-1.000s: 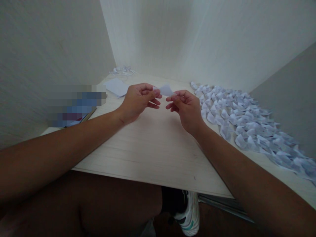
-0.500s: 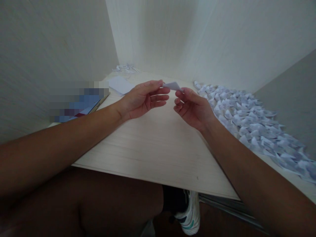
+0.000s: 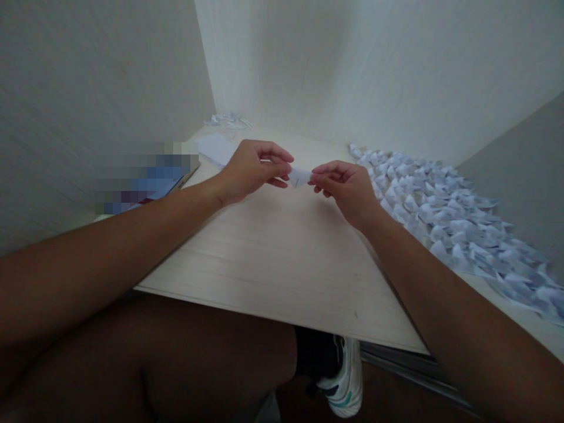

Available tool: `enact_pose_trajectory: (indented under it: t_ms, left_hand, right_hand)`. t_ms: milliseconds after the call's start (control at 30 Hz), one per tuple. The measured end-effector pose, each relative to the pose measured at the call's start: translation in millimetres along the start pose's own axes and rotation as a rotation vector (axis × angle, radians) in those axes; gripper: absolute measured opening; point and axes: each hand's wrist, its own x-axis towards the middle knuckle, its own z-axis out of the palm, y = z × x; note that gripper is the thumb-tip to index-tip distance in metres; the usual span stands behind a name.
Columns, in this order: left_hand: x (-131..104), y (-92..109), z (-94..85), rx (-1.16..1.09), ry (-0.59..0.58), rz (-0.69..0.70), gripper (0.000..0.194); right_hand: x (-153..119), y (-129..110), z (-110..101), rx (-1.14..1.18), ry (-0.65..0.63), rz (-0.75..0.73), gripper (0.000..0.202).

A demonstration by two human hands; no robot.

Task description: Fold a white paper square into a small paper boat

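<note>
A small piece of folded white paper [image 3: 299, 177] is held above the table between both hands, its lower edge coming to a point and a short dark line showing on its face. My left hand [image 3: 253, 167] pinches its left end between thumb and fingers. At the right end, my right hand [image 3: 346, 187] grips it with thumb and index finger, the other fingers curled. Behind my left hand lies a stack of flat white paper [image 3: 215, 148], partly covered by the hand.
Many folded white paper pieces [image 3: 434, 205] spread in rows along the right side. Thin paper strips [image 3: 229, 120] lie in the far corner. A blurred-out blue item [image 3: 154, 182] sits at the left edge. Walls enclose the pale wooden table [image 3: 273, 264].
Both hands have turned over so their backs show more. The folded paper has tipped and come slightly lower, with its point now facing down toward me.
</note>
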Motion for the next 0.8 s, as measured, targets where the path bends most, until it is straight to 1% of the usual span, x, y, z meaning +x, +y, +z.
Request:
enact_pose_trajectory:
  t_ms: [67,167,300,400,533,667,800]
  left_hand:
    - [0.6,-1.9,2.1,0.033,0.018,0.037,0.014]
    - [0.9,0.7,5.2,0.091,0.027,0.096,0.016]
    - [0.4,5.1,6.0,0.185,-0.005,0.172,0.014]
    - [0.5,2.5,2.8,0.282,-0.048,0.235,0.009]
    - [2.3,-6.4,-3.3,0.415,-0.102,0.291,0.006]
    - [5.1,-13.2,-7.5,0.468,-0.129,0.294,0.008]
    - [6.3,-14.4,-8.2,0.498,-0.15,0.289,0.009]
  right_hand:
    - [-0.3,-1.2,2.6,-0.032,0.012,-0.066,0.018]
    - [-0.7,-6.7,3.6,-0.07,0.015,-0.14,0.011]
    - [0.0,-10.3,0.8,-0.154,-0.006,-0.198,0.005]
    - [0.5,-6.3,-0.6,-0.186,-0.038,-0.21,0.003]
    - [0.0,1.4,-0.3,-0.27,-0.088,-0.22,0.011]
    - [0.1,7.2,-0.6,-0.331,-0.138,-0.211,0.015]
    - [1.1,10.8,-2.0,-0.341,-0.165,-0.185,0.014]
